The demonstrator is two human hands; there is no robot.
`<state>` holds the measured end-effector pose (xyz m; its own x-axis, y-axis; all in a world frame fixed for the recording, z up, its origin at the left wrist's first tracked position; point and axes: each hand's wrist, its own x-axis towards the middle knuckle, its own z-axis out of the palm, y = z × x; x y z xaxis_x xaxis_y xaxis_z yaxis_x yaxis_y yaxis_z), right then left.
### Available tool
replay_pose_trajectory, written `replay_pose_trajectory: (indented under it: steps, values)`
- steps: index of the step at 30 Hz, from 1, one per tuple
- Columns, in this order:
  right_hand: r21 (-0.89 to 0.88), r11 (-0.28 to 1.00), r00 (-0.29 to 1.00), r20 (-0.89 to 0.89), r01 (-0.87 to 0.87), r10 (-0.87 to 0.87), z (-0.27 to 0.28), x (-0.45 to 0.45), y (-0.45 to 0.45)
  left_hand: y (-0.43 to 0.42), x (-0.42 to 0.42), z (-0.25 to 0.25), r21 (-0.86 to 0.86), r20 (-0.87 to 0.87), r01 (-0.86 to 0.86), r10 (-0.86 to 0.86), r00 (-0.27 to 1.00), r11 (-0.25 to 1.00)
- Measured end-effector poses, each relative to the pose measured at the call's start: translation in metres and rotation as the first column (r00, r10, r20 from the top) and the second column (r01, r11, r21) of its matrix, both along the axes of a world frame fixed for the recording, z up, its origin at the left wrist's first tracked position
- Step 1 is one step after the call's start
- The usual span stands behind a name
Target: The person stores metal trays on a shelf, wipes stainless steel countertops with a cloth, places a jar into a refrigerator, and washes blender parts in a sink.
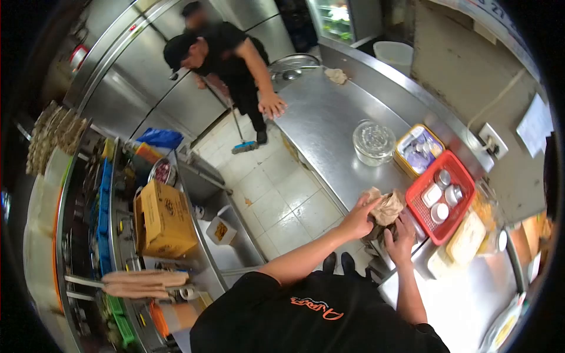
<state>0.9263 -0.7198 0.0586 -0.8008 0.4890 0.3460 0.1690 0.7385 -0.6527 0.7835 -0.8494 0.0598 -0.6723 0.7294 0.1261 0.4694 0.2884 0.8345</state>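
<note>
My left hand (358, 219) is at the left side of a crumpled brown paper or cloth bundle (386, 208), its fingers against it, at the near edge of the steel counter (335, 123). On the bundle's other side, my right hand (400, 238) has its fingers curled round a darker, lower part of it. What this darker part is cannot be made out. Just right of the hands stands a red basket (416, 219) with several small white and metal containers. Behind it are a yellow-rimmed tub (406, 167) and a clear glass jar or bowl (374, 143).
Across the counter a person in black (232, 67) leans over a blue broom (244, 147) on the tiled floor; another person stands behind. On the left are a cardboard box (168, 223), a sink with a white container (221, 232), and shelves. A cloth (336, 76) lies at the counter's far end.
</note>
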Motion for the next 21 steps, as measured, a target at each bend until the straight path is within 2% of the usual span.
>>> replay_pose_trajectory:
  steps: [1,2,4,5,6,7,8,9,10,11,12,13,14,15,16,17,18,19,20,21]
  values:
    - [-0.09,0.996,1.0,0.02,0.026,-0.024,0.008,0.013,-0.004,-0.001,-0.001,0.002,-0.066,0.035,0.045,-0.042,0.998,0.997]
    - [-0.101,0.982,0.987,0.034,0.158,-0.155,0.0,0.035,-0.012,-0.006,-0.002,0.006,-0.081,0.089,0.076,-0.069,0.994,0.994]
    - [-0.128,0.944,0.953,0.059,0.304,-0.299,-0.007,0.084,-0.023,-0.026,-0.011,-0.021,0.002,0.05,0.044,-0.044,0.998,0.999]
    - [-0.203,0.899,0.921,0.114,0.389,-0.373,0.003,0.108,-0.035,-0.035,-0.012,-0.031,0.047,0.035,0.023,-0.025,0.999,0.999]
    - [-0.258,0.85,0.888,0.143,0.46,-0.437,-0.005,0.14,-0.043,-0.051,-0.014,-0.029,0.092,0.188,-0.033,0.015,0.982,0.995]
    - [-0.333,0.734,0.805,0.205,0.592,-0.556,-0.015,0.172,-0.057,-0.07,-0.018,-0.05,0.048,0.173,-0.079,0.07,0.982,0.996]
    - [-0.299,0.686,0.747,0.222,0.664,-0.626,-0.022,0.204,-0.072,-0.093,-0.024,-0.089,0.005,0.157,-0.128,0.126,0.98,0.992]
    - [-0.24,0.63,0.674,0.263,0.738,-0.69,-0.028,0.233,-0.088,-0.116,-0.026,-0.126,-0.16,0.129,-0.18,0.201,0.971,0.971]
    - [-0.166,0.622,0.644,0.22,0.765,-0.733,-0.051,0.27,-0.102,-0.145,-0.031,-0.176,-0.317,0.085,-0.227,0.266,0.96,0.921]
    - [-0.15,0.569,0.584,0.325,0.809,-0.744,-0.07,0.304,-0.112,-0.191,-0.05,-0.27,-0.505,0.053,-0.065,0.107,0.993,0.861]
    - [-0.126,0.497,0.5,0.426,0.858,-0.754,-0.086,0.341,-0.126,-0.241,-0.06,-0.321,-0.642,0.252,0.182,-0.019,0.968,0.744]
    - [-0.093,0.389,0.378,0.522,0.916,-0.764,-0.097,0.377,-0.148,-0.296,-0.059,-0.337,-0.647,0.491,0.4,-0.046,0.87,0.649]
    - [-0.008,0.25,0.214,0.545,0.968,-0.811,-0.108,0.405,-0.172,-0.324,-0.057,-0.354,-0.761,0.33,0.485,-0.386,0.861,0.432]
    - [0.004,0.121,0.096,0.582,0.993,-0.808,-0.126,0.436,-0.194,-0.343,-0.052,-0.361,-0.861,0.152,0.44,-0.698,0.7,0.254]
    - [0.008,-0.023,-0.023,0.614,1.0,-0.789,-0.147,0.47,-0.217,-0.327,-0.039,-0.348,-0.849,0.399,0.496,-0.397,0.826,0.179]
    - [-0.061,-0.17,-0.102,0.591,0.984,-0.8,-0.172,0.501,-0.239,-0.313,-0.035,-0.341,-0.837,0.54,0.54,-0.019,0.841,0.091]
    - [-0.025,-0.252,-0.172,0.663,0.968,-0.728,-0.148,0.505,-0.251,-0.304,-0.028,-0.333,-0.834,0.55,0.54,0.105,0.828,0.116]
    - [0.077,-0.23,-0.236,0.521,0.97,-0.82,-0.138,0.509,-0.268,-0.286,-0.02,-0.331,-0.818,0.572,0.558,0.091,0.815,0.141]
    - [0.113,-0.317,-0.325,0.549,0.942,-0.77,-0.155,0.533,-0.283,-0.269,-0.008,-0.329,-0.802,0.592,0.581,0.056,0.804,0.138]
    - [0.082,-0.41,-0.386,0.543,0.908,-0.746,-0.139,0.542,-0.293,-0.248,0.005,-0.327,-0.789,0.609,0.604,0.006,0.793,0.114]
